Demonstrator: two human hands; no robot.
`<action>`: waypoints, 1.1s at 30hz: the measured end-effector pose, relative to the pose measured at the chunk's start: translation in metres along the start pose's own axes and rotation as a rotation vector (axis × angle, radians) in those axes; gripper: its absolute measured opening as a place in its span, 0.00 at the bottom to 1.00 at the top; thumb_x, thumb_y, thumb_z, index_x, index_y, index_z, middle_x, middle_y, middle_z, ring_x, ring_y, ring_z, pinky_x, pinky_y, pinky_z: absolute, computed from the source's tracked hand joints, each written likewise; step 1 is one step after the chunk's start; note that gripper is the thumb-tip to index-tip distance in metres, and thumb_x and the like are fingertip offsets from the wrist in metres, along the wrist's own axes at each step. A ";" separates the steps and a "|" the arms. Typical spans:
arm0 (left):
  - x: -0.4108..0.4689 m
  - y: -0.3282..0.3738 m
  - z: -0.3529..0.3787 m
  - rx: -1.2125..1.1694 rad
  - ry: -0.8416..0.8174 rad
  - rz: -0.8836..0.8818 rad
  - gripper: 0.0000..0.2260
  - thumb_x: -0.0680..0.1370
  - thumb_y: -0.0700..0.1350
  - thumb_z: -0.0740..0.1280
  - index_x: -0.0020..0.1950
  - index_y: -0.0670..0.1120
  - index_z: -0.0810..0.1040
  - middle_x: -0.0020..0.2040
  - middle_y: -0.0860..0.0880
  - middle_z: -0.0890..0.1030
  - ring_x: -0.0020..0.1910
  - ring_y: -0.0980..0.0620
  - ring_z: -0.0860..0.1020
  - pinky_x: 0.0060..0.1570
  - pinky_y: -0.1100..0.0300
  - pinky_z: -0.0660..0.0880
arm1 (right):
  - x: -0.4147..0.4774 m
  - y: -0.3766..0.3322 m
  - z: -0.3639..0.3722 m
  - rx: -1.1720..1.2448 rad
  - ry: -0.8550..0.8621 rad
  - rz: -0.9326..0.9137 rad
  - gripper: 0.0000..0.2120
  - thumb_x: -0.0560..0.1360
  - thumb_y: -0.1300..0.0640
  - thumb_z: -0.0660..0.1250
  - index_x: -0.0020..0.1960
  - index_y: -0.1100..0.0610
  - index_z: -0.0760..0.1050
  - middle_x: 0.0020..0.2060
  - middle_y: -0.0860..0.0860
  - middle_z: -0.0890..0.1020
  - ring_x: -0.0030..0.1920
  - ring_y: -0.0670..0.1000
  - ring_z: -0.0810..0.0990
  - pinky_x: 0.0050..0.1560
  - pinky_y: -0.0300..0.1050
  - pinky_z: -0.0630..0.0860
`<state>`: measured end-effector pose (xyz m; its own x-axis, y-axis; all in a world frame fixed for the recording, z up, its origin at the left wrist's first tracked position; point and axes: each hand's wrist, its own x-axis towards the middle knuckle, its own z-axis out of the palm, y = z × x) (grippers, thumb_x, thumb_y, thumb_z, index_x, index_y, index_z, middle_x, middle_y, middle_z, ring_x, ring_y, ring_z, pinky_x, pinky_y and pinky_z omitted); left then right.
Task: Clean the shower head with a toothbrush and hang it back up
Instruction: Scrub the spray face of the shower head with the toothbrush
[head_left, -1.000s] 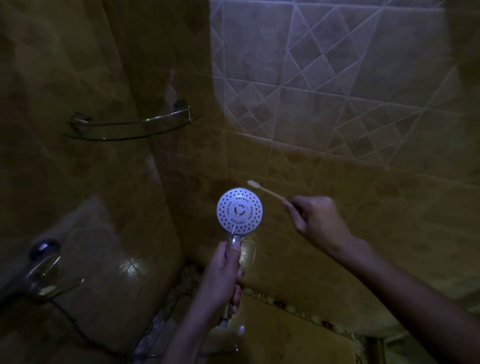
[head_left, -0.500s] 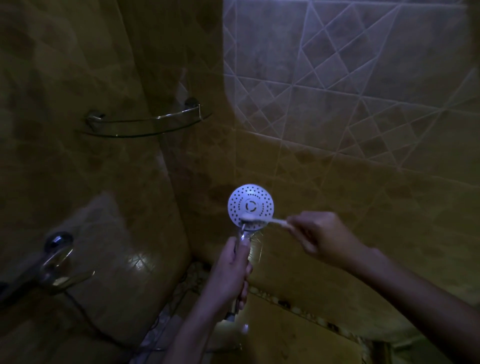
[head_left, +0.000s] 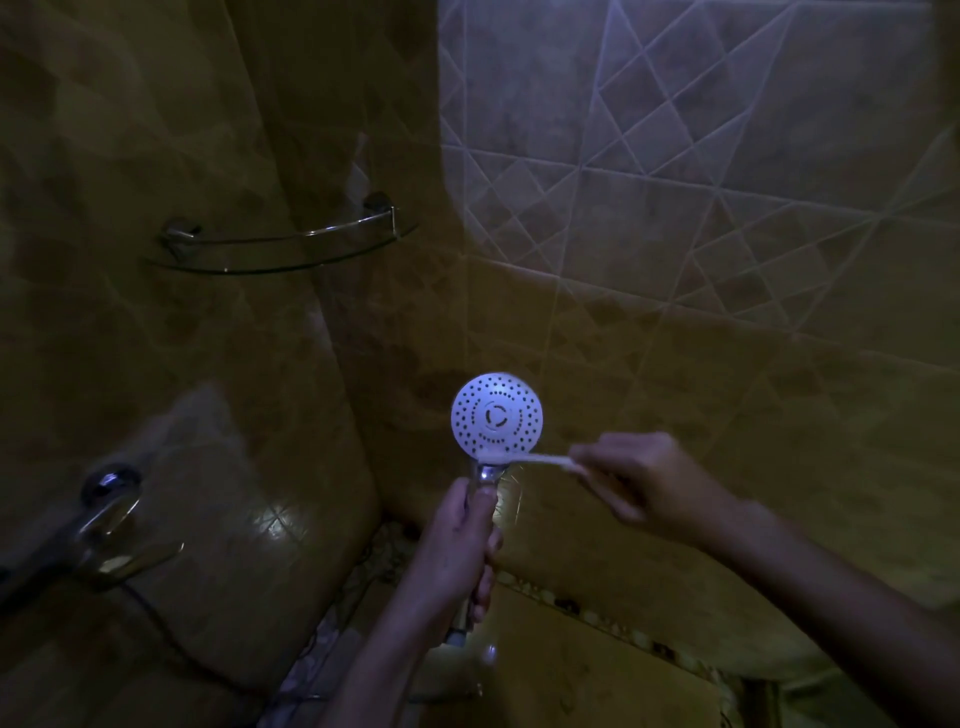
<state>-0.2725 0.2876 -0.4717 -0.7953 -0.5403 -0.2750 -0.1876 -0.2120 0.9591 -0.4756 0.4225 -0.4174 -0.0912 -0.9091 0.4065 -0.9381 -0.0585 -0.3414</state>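
Shower head (head_left: 497, 414): white perforated face turned toward you, held upright in the corner of the tiled stall, below and to the right of the glass corner shelf (head_left: 280, 244) and well apart from the mixer tap (head_left: 106, 512) at lower left. Your left hand (head_left: 457, 551) grips it by the chrome handle (head_left: 487, 474), fingers wrapped round the stem and thumb lying up toward the neck. Your right hand (head_left: 639, 478) pinches the toothbrush (head_left: 540, 458) near its tail. The hand is blurred, so the exact finger placement cannot be told. The bristle end lies against the lower rim of the face, where disc meets neck.

Likely hazards from here:
- A far-back pinch gives little leverage. Press hard and the brush may twist or slip out of your fingers.
- Bristles riding the rim can skid off onto the neck and miss the nozzle holes, most of which appear unbrushed.
- If the stem is wet, brushing force could rotate the head in your left hand.
- Dim light may hide leftover scale, so check the face before hanging it back.
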 end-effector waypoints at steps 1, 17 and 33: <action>0.000 0.000 0.000 0.000 0.002 0.004 0.15 0.79 0.64 0.59 0.46 0.53 0.70 0.32 0.52 0.73 0.19 0.55 0.67 0.20 0.63 0.66 | -0.002 -0.001 0.001 -0.022 -0.023 -0.005 0.11 0.81 0.53 0.66 0.52 0.56 0.84 0.35 0.46 0.81 0.30 0.42 0.77 0.30 0.35 0.75; -0.004 0.004 -0.002 -0.035 -0.018 0.005 0.14 0.82 0.60 0.59 0.44 0.52 0.69 0.31 0.53 0.72 0.19 0.55 0.65 0.20 0.65 0.66 | -0.008 0.001 0.001 -0.039 0.208 0.115 0.05 0.77 0.60 0.72 0.52 0.57 0.85 0.35 0.49 0.84 0.30 0.44 0.80 0.31 0.34 0.75; -0.010 0.002 -0.002 -0.135 -0.040 -0.068 0.15 0.81 0.62 0.61 0.47 0.51 0.70 0.31 0.53 0.72 0.19 0.55 0.65 0.21 0.66 0.66 | -0.013 0.002 0.000 -0.067 0.281 0.239 0.04 0.76 0.61 0.72 0.49 0.59 0.86 0.33 0.49 0.84 0.29 0.41 0.78 0.34 0.26 0.73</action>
<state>-0.2643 0.2909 -0.4672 -0.8061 -0.4890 -0.3332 -0.1642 -0.3561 0.9199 -0.4761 0.4345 -0.4236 -0.3893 -0.7449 0.5418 -0.8984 0.1771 -0.4020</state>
